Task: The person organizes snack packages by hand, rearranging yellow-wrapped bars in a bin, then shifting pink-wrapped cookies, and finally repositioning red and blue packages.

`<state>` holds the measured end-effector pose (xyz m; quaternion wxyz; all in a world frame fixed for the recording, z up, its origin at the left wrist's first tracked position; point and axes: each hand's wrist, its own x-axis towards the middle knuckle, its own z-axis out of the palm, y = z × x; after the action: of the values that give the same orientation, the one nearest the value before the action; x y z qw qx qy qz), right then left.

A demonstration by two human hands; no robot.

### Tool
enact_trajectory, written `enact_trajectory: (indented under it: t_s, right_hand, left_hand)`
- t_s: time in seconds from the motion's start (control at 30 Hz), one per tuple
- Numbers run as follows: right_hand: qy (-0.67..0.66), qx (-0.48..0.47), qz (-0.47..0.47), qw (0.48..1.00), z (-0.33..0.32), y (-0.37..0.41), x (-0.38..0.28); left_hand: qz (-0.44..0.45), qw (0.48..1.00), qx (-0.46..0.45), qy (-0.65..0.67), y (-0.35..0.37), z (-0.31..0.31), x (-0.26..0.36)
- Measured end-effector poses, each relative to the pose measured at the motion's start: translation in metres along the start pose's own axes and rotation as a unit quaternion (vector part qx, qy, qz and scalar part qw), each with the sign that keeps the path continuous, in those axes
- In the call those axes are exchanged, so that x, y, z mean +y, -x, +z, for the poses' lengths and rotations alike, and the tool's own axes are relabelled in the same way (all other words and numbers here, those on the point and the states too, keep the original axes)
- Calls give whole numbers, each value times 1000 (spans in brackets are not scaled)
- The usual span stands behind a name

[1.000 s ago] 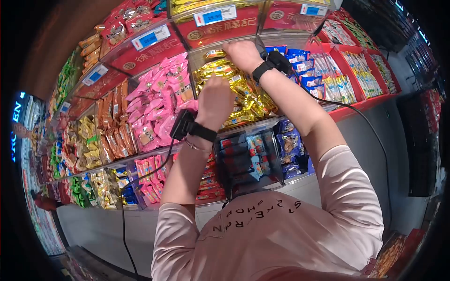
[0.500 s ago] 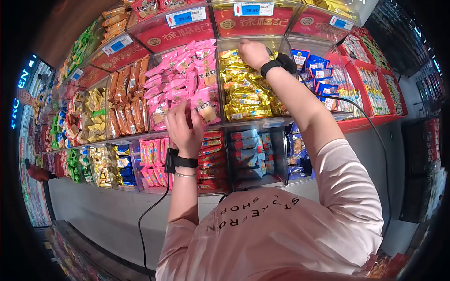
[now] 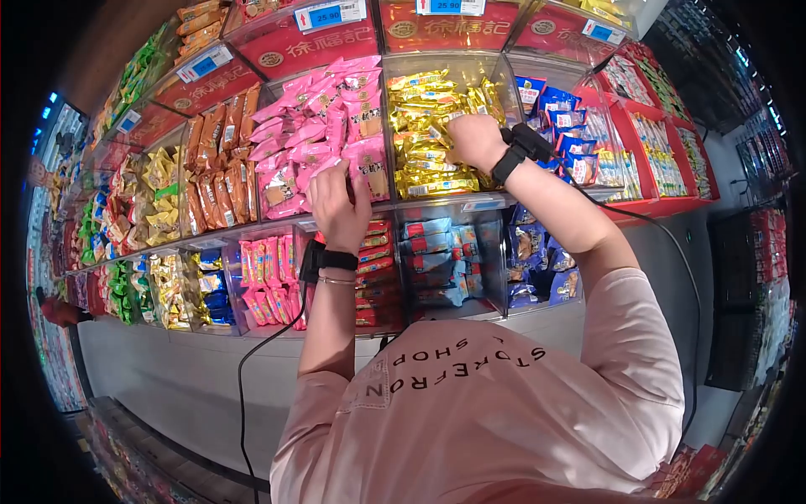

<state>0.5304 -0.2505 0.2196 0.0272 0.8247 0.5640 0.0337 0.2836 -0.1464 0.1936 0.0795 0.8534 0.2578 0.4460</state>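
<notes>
My right hand [image 3: 478, 141] is over the bin of gold-wrapped snack packets [image 3: 428, 153], its fingers curled down among them. The fingers appear closed on a gold packet, though the fingertips are partly hidden. My left hand [image 3: 338, 210] rests at the front of the neighbouring bin, touching the pink snack packets [image 3: 323, 126]. Its fingers are slightly bent, with the thumb apart, and nothing shows in its grasp. Both wrists wear black straps with small devices and cables.
Clear partitions separate the bins. Brown packets [image 3: 222, 197] lie left of the pink ones, and blue packets [image 3: 564, 126] stand to the right. A lower row holds light-blue packets [image 3: 441, 260] and others. Red panels with price tags [image 3: 330, 15] rise behind. A black cable [image 3: 672, 235] hangs at right.
My right hand has come from the back of the gold packet bin toward its front and slightly right. My left hand stays by the pink packets. The view has shifted slightly.
</notes>
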Motion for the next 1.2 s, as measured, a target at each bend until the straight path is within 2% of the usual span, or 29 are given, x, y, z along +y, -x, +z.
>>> enact_trajectory:
  t_s: [0.13, 0.2, 0.27, 0.3, 0.37, 0.47, 0.6, 0.87, 0.93, 1.0, 1.03, 1.07, 1.13, 1.17, 1.2]
  right_hand:
    - [-75, -20, 39, 996, -14, 10, 6]
    - [-92, 16, 22, 995, -13, -2, 20]
    - [-87, 111, 1, 990, -36, -2, 21]
    - [-86, 110, 0, 990, -37, -8, 23]
    - [-75, 177, -9, 981, -41, -26, 28]
    - [-67, 197, -30, 978, -49, -47, 23]
    - [-55, 240, -74, 966, -26, -80, 22]
    - [-49, 198, -58, 977, 10, -92, 27]
    - [-60, 197, -54, 977, 1, -87, 25]
    - [-78, 207, -28, 975, -12, -77, 28]
    - [-88, 243, -30, 966, -14, -72, 35]
    - [-86, 241, -29, 966, -19, -64, 39]
    - [-58, 46, 36, 997, -35, -35, 34]
    - [-37, 41, 20, 998, -33, -19, 28]
    - [-1, -8, 3, 1000, -37, -3, 20]
  left_hand:
    - [17, 1000, -1, -21, 2, 2, -1]
    - [19, 999, 20, -19, 2, 3, -2]
    - [14, 999, 18, -22, 2, 4, -1]
    - [11, 999, 17, -25, 2, 4, 0]
    - [10, 999, 19, -26, 3, 6, -1]
    - [5, 999, 19, -27, 3, 6, -1]
    - [-2, 999, 3, -32, 4, 6, -3]
    - [11, 999, 1, -36, 3, 6, -3]
    - [18, 999, 5, -41, 4, 7, -4]
    - [23, 999, 9, -39, 4, 7, -5]
    - [23, 999, 7, -36, 4, 8, -5]
    - [20, 999, 4, -40, 5, 8, -6]
    - [14, 999, 1, -42, 6, 9, -5]
    - [14, 999, 5, -49, 6, 9, -5]
    - [15, 998, 10, -56, 6, 10, -5]
